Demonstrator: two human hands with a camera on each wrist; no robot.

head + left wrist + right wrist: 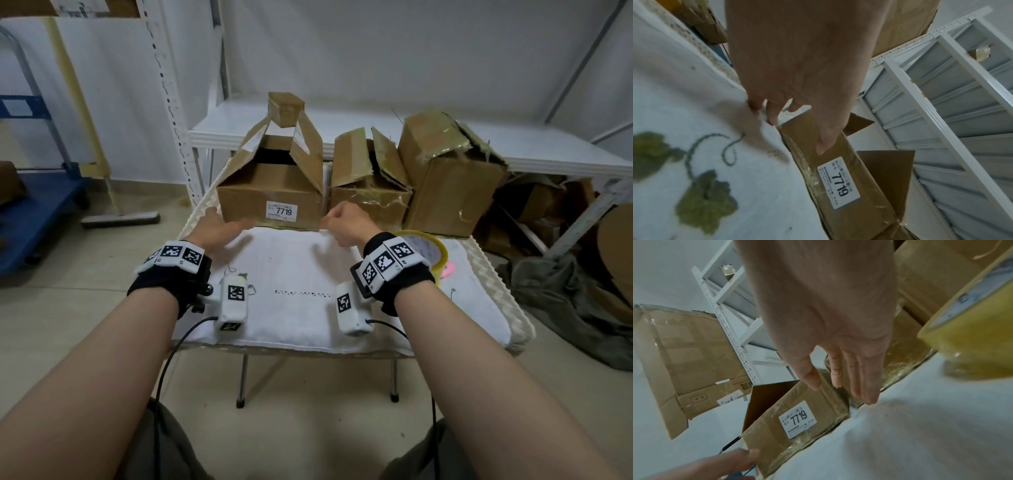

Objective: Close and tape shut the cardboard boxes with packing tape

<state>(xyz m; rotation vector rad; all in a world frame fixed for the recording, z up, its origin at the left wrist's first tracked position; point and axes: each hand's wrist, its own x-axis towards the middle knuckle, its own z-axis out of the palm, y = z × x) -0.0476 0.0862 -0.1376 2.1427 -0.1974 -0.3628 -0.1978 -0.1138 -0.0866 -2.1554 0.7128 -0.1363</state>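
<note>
Labelled box (270, 202), brown corrugated card with white "7719" sticker, stood at far edge of table (294, 274) with its top flaps up and leaning inward; second box (370, 185) touched its right side, third box (448, 178) beyond, both torn and tape-scarred; left hand (219, 228), fingers spread and relaxed, lay at the box's lower left corner; right hand (346, 222), fingers loose, held nothing at its lower right corner; yellow tape roll (428, 250) sat just right of that wrist; white embroidered cloth covered the table, bare toward the near edge
</note>
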